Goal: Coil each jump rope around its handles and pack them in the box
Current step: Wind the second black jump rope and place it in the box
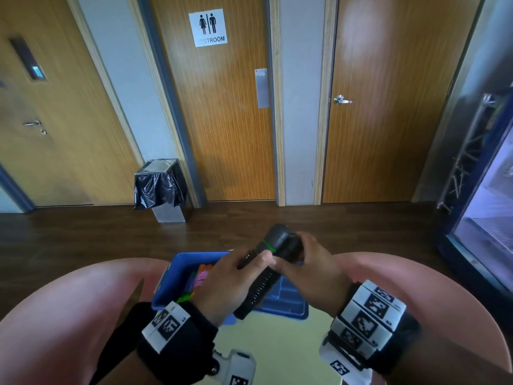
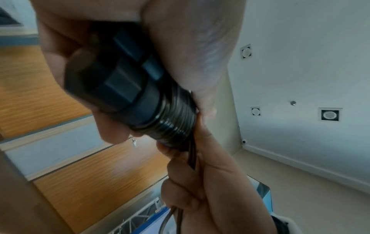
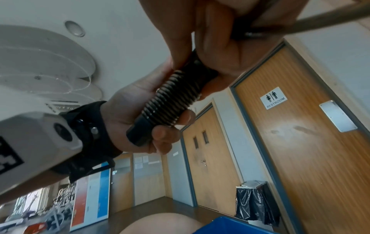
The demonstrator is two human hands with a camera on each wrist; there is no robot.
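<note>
A black jump rope has its cord wound in tight coils (image 1: 259, 287) round its two black handles (image 1: 277, 238), and the bundle is held tilted above the blue box (image 1: 288, 305). My left hand (image 1: 230, 276) grips the middle of the bundle, fingers curled round the coils (image 3: 170, 101). At the upper end my right hand (image 1: 308, 262) pinches the loose cord (image 2: 192, 156) close to the handles (image 2: 120, 88). The free cord (image 3: 320, 20) runs out past my right fingers. Coloured ropes (image 1: 201, 276) lie in the box's left part.
The box sits on a pale yellow surface (image 1: 277, 345) between two pink rounded shapes (image 1: 69, 315). Beyond is dark wood floor, a lined waste bin (image 1: 161, 187), wooden doors and a glass-fronted cabinet (image 1: 485, 195) at the right.
</note>
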